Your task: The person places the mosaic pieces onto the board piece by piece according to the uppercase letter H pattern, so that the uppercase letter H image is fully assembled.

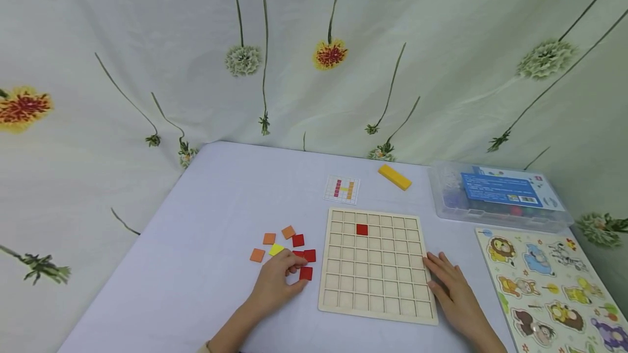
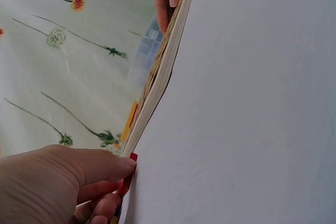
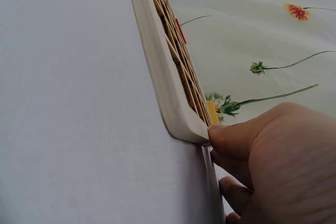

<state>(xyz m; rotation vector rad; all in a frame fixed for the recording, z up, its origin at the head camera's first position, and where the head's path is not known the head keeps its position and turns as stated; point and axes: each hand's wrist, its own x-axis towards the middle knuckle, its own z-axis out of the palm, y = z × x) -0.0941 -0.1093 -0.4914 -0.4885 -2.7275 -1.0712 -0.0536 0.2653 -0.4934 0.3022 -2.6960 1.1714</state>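
My left hand (image 1: 276, 281) has its fingers curled over the loose tiles left of the board. Between its thumb and index finger it pinches a red square tile (image 1: 306, 273) at the tabletop. More red tiles (image 1: 309, 255), orange tiles (image 1: 269, 238) and a yellow tile (image 1: 276, 249) lie around these fingers, partly hidden by them. A wooden grid board (image 1: 375, 309) lies flat in front of me, with one red tile (image 1: 362, 230) in a cell near its far edge. My right hand (image 1: 453, 290) rests with fairly straight fingers against the board's right edge.
Behind the board lie a pattern card (image 1: 342, 189) and a yellow-orange block (image 1: 394, 177). A clear plastic box (image 1: 500, 195) stands at the back right, with an animal picture board (image 1: 554, 293) in front of it. A flowered cloth (image 1: 304, 97) hangs behind the table.
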